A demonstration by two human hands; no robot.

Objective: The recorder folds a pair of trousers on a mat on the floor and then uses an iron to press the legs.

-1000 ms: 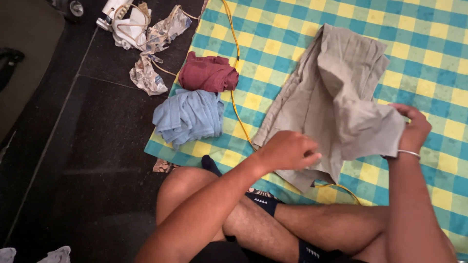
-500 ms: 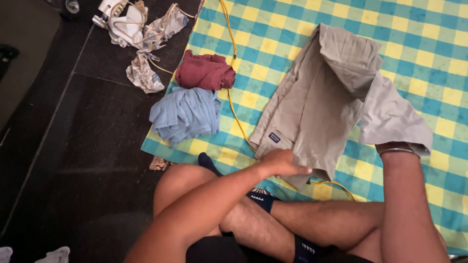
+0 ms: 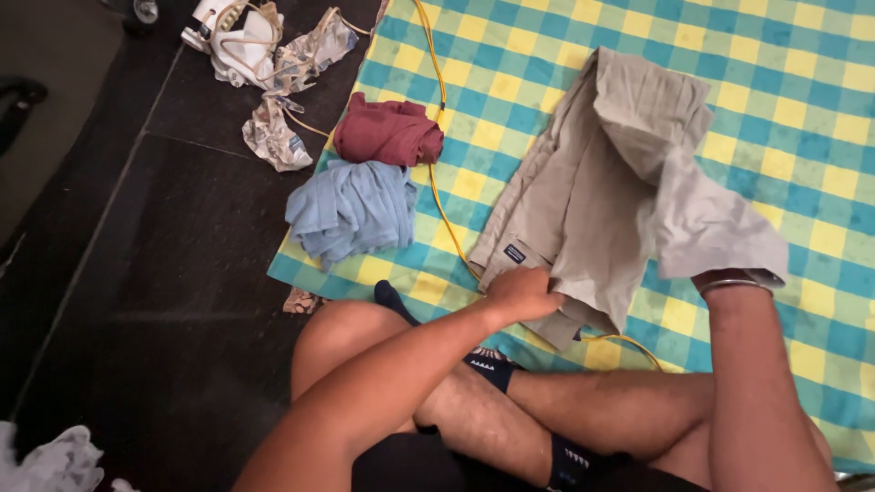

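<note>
Beige trousers (image 3: pixel 597 191) lie on a yellow and teal checked blanket (image 3: pixel 784 100) in front of my crossed legs. My left hand (image 3: pixel 521 293) grips their waistband near a small dark label. My right hand is hidden under a lifted trouser leg (image 3: pixel 715 232); only its wrist with a silver bangle (image 3: pixel 734 284) shows, so the hand seems to hold that fabric up.
A folded maroon cloth (image 3: pixel 387 135) and a folded light blue cloth (image 3: pixel 351 210) sit at the blanket's left edge. A yellow cord (image 3: pixel 439 164) runs across the blanket. Crumpled paper and a white appliance (image 3: pixel 246 41) lie on the dark floor, and white fabric (image 3: pixel 50 460) lies bottom left.
My left hand moved down onto the waistband and closed on it. My right hand swung the trouser leg out to the right, then drew it slightly back; the fabric now covers that hand.
</note>
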